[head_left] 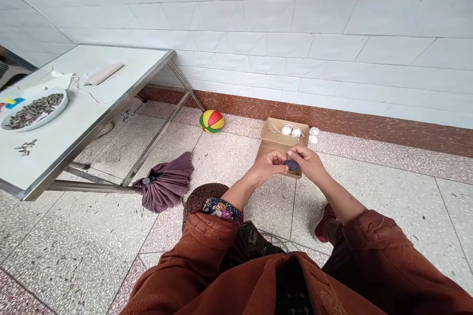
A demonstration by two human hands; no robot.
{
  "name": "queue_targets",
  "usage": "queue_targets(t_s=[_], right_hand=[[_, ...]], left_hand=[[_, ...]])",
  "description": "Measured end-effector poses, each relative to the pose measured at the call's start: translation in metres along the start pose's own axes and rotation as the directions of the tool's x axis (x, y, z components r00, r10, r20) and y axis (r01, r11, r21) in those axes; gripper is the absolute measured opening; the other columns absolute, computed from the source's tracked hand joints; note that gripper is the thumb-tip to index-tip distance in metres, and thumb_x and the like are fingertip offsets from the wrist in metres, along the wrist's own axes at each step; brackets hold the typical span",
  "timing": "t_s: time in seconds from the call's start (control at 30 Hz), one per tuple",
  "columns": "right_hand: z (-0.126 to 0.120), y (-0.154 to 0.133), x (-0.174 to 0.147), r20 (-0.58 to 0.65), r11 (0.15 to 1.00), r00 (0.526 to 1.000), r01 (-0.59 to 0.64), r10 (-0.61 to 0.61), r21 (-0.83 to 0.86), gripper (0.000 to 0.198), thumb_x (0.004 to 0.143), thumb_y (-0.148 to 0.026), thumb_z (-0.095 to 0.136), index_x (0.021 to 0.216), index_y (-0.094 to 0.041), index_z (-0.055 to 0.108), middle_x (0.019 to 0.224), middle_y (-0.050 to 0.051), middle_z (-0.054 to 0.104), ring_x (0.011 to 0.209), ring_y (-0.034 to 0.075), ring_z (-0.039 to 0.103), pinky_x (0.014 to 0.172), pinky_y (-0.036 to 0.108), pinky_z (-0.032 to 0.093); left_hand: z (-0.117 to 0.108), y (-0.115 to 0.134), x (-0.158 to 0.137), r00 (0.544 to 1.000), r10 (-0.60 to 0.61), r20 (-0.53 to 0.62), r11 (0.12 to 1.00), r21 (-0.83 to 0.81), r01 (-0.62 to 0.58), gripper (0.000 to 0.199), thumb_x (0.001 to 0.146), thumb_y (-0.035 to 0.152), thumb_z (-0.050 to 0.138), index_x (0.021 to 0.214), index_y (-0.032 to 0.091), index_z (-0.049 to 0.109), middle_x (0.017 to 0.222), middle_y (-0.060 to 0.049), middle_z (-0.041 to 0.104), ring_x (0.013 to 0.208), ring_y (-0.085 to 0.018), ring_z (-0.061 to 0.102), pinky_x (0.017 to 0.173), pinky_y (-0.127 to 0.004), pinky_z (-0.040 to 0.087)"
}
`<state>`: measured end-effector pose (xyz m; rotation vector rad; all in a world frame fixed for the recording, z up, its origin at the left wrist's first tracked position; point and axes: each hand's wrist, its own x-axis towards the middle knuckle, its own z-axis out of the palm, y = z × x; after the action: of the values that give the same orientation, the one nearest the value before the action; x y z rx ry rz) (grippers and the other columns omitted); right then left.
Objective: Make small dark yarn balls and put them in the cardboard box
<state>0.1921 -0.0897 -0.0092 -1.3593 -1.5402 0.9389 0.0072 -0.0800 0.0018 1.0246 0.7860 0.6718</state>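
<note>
A small dark ball of yarn [291, 165] is held between my two hands, above the front half of an opened cardboard box [264, 150]. My left hand [268, 165] pinches it from the left with thumb and fingers. From the right, my right hand [307, 161] closes its thumb and fingertips at the ball's upper edge. White yarn balls [287, 130] with loose strands lie in the far half of the box. Just outside its right edge, more white balls [314, 135] rest on the floor.
At left stands a white metal-framed table [84, 130] bearing a plate [61, 108] of sunflower seeds and a rolled pale cloth [103, 74]. A striped ball [212, 121] sits by the wall. A purple folded umbrella [168, 182] leans near the table's lower bar.
</note>
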Motion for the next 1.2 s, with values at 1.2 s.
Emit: queue_targets(t_s=[1.2], right_hand=[[-0.014,-0.018,-0.014,0.157,0.994,0.982,-0.103,0.108,-0.040,0.038,0.083,-0.059,0.067,0.088,-0.022,0.075,0.073,0.000,0.066,0.065,0.016,0.053,0.062,0.029,0.040]], left_hand=[[0.001,0.005,0.003,0.990,0.042,-0.138,0.998,-0.030,-0.047,0.042,0.065,0.039,0.089,0.092,0.014,0.068,0.086,-0.003,0.069,0.078,-0.014,0.065,0.072,-0.028,0.050]])
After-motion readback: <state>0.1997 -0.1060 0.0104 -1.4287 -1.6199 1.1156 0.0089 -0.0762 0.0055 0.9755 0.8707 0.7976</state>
